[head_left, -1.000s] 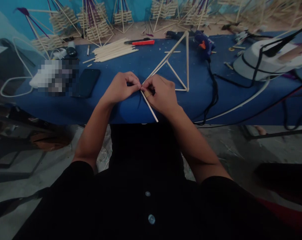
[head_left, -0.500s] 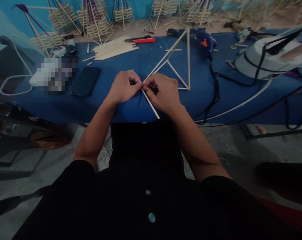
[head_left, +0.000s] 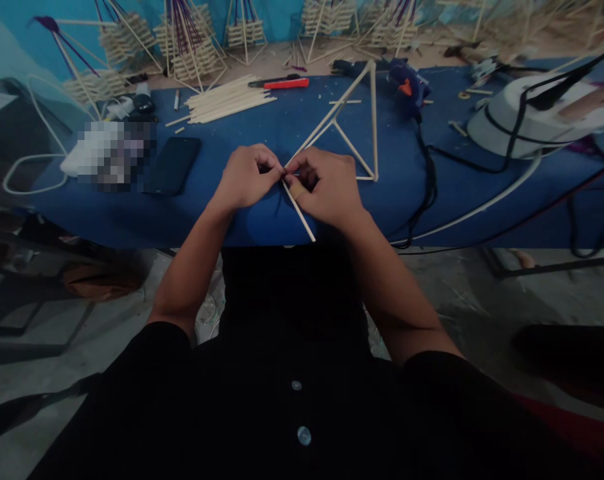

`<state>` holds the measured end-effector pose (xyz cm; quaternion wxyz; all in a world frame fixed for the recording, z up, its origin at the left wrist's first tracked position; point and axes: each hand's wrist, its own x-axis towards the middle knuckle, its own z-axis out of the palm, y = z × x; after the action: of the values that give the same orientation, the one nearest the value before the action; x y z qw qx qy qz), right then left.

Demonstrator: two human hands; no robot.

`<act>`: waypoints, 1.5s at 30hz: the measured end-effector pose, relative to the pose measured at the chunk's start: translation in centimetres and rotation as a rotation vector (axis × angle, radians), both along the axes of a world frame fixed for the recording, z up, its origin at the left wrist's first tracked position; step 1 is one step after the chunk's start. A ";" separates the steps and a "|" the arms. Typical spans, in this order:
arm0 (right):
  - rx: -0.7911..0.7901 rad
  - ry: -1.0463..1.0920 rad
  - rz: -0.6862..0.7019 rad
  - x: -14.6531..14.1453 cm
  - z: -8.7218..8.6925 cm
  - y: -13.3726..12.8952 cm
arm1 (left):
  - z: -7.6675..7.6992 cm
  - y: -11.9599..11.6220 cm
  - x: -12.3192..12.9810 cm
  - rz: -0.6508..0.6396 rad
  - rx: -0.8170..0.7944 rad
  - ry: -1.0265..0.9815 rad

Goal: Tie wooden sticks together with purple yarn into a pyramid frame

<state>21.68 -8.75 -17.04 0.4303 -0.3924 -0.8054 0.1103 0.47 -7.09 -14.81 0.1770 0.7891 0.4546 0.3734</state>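
Observation:
Over the blue table [head_left: 222, 223], my left hand [head_left: 247, 177] and my right hand [head_left: 327, 185] meet with pinched fingertips at one corner of a wooden stick frame [head_left: 375, 127]. Both hands are closed. What lies right between the fingertips is too small to make out. From that corner a pale stick [head_left: 300, 215] slants down toward the table's front edge, past my right thumb, which has a tan band round it. The frame's other sticks spread up and right behind my right hand.
A bundle of sticks [head_left: 227, 101] and a red cutter [head_left: 286, 83] lie behind. At left is a dark phone [head_left: 175, 165]. A blue glue gun [head_left: 409, 83], cables and a white round container [head_left: 522, 120] stand right; stick models [head_left: 189, 53] line the back.
The lower end of the pale stick has shifted slightly left and down. My fingertips remain together at the corner, with only small finger movement.

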 end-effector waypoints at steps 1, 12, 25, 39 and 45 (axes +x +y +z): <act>-0.013 0.011 -0.002 -0.1 0.0 0.1 | 0.0 0.0 0.0 0.006 0.000 0.005; -0.026 0.090 -0.035 -0.8 0.2 0.5 | -0.2 -0.3 0.1 0.044 -0.004 0.008; -0.030 0.067 -0.085 -1.5 -0.3 0.2 | -0.5 -0.3 0.0 0.052 0.021 -0.022; -0.056 0.163 -0.082 -1.6 -0.7 0.0 | 0.2 -0.8 -0.8 -0.035 0.003 -0.038; -0.059 0.152 -0.068 -1.6 -0.5 -0.2 | -0.1 -0.6 -0.5 -0.008 0.031 -0.001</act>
<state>20.08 -8.93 -17.55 0.4818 -0.4224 -0.7532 0.1490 -0.08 -7.74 -14.89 0.1663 0.7933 0.4457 0.3799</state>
